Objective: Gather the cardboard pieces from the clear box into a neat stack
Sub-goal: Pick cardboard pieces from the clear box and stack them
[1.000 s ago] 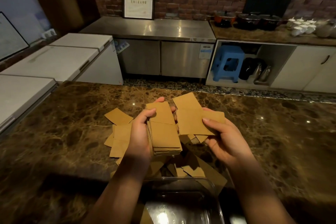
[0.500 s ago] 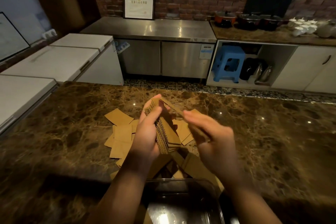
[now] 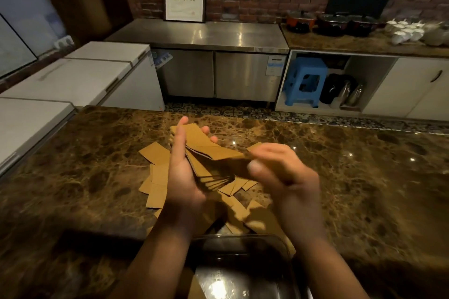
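At the near edge of the worktop (image 3: 73, 177) sits the clear box (image 3: 243, 262), with what looks like one cardboard piece showing at its left side. Just beyond it, loose cardboard pieces (image 3: 158, 187) lie scattered flat on the worktop, under and to the left of the hands. Above them the left hand (image 3: 182, 177) grips the gathered stack (image 3: 206, 153), thumb on top and fingers curled underneath, its long axis running away toward the far edge. The right hand (image 3: 279, 172), blurred, is at the stack's right side; whether it pinches a piece I cannot tell. Any next piece likely slides leftward onto the stack, while the loose pieces lie nearer the left hand.
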`<state>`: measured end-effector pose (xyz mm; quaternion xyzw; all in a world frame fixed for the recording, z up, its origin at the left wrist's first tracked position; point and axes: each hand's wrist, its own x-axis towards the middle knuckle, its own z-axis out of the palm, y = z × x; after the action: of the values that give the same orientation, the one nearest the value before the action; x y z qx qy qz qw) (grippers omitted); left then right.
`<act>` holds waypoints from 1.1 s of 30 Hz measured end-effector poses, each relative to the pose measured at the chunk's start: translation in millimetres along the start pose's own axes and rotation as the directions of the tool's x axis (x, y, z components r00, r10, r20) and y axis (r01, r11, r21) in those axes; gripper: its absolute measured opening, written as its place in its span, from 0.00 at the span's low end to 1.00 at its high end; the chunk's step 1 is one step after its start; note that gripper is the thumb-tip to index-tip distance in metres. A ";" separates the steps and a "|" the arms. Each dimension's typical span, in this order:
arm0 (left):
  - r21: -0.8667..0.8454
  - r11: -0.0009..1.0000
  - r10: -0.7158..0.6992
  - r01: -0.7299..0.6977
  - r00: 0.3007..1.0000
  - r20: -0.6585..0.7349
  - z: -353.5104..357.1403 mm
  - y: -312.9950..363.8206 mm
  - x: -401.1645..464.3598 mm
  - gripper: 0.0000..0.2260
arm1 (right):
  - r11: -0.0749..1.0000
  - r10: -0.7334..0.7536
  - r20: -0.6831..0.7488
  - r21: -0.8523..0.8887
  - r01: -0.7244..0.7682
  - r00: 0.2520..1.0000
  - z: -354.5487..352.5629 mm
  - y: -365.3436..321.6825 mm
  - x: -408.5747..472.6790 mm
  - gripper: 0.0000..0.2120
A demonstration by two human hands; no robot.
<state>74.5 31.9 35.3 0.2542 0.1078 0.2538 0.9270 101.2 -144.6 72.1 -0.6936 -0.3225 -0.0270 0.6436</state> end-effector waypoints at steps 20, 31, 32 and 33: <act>-0.086 0.993 -0.084 0.076 0.991 -0.100 -5.1 -18.0 -1.7 0.15 | 0.242 0.863 0.032 0.850 -0.468 0.505 9.9 25.8 30.0 0.18; 0.333 0.819 -0.467 0.467 0.880 -0.087 3.1 1.6 0.9 0.17 | 0.922 0.160 0.128 0.335 -0.195 0.979 -4.0 55.1 19.0 0.19; 0.374 0.778 -0.511 0.504 0.855 -0.091 5.2 0.6 -1.9 0.16 | 0.912 0.133 0.166 0.365 -0.186 0.977 -6.1 58.7 22.2 0.20; 0.408 0.754 -0.525 0.514 0.846 -0.095 4.1 -2.0 -4.9 0.17 | 0.910 0.107 0.206 0.373 -0.179 0.973 -7.6 61.5 26.4 0.22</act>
<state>72.5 26.1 38.1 0.4100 0.2141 -0.0458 0.8854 154.5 -138.4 31.5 -0.5732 -0.3268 0.1480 0.7367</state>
